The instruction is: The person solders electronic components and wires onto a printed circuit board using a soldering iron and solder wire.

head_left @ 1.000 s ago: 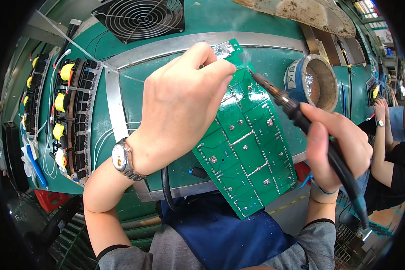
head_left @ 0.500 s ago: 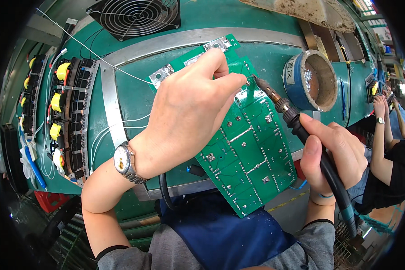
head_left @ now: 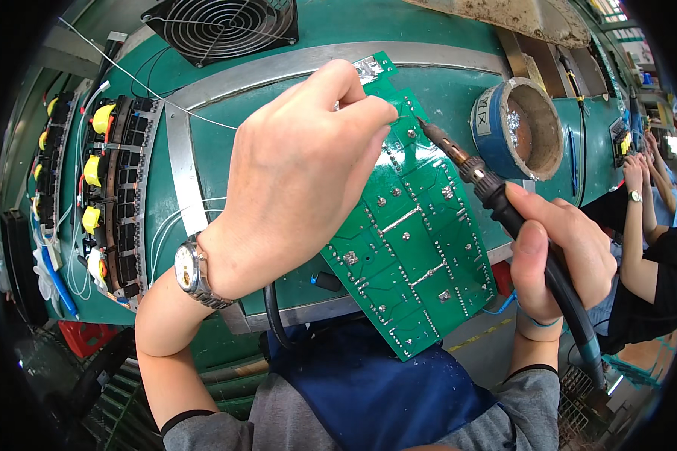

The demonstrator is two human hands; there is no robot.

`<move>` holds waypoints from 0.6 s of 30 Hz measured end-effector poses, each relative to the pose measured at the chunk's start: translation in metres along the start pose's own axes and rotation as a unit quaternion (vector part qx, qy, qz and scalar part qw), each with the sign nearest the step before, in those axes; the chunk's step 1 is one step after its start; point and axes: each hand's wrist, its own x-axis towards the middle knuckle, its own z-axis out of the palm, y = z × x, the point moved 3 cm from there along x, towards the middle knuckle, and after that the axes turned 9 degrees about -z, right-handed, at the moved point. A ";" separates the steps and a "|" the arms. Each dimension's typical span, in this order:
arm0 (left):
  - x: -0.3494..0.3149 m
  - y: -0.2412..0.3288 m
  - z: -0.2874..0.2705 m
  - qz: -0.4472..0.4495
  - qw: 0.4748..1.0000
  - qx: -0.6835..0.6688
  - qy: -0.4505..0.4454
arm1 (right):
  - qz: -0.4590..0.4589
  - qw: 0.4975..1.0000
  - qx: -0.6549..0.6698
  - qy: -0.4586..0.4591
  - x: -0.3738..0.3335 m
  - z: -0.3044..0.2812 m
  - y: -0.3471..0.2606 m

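Observation:
My left hand (head_left: pixel 301 165) is closed in a pinch above the upper part of a green circuit board (head_left: pixel 421 248). A thin strand of solder wire (head_left: pixel 150 92) runs from the upper left to behind this hand; its end at the fingertips is too small to make out. My right hand (head_left: pixel 557 252) grips the black handle of a soldering iron (head_left: pixel 478 174). The iron's dark tip points at the board's top end, just right of my left fingertips; whether it touches cannot be seen. Solder joints face up on the board, which slants over the bench's near edge.
A round blue-walled pot (head_left: pixel 496 143) stands right of the board. A black fan (head_left: pixel 226 30) sits at the back. Assemblies with yellow-wrapped parts (head_left: pixel 94 171) line the left side. At the far right, another person's arm (head_left: pixel 636 225) shows.
My left hand has shifted left and slightly up, covering more of the board's upper left metal patches. The iron's tip has moved a little up and left.

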 end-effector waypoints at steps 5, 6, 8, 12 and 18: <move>0.002 0.001 -0.002 -0.001 1.000 -0.014 0.006 | 0.002 1.000 -0.013 0.015 -0.007 0.000 0.004; 0.001 0.002 -0.002 -0.002 1.000 -0.017 0.007 | 0.006 1.000 -0.017 0.018 -0.007 -0.006 0.003; -0.002 0.005 0.000 -0.003 1.000 -0.010 -0.017 | 0.058 0.998 -0.014 0.024 -0.012 -0.014 -0.001; -0.006 0.010 0.006 0.027 0.999 -0.007 -0.029 | 0.147 0.988 -0.035 -0.019 -0.019 -0.020 -0.008; -0.009 0.009 0.013 0.011 0.998 -0.029 -0.046 | 0.020 1.000 -0.007 -0.017 -0.014 -0.010 -0.001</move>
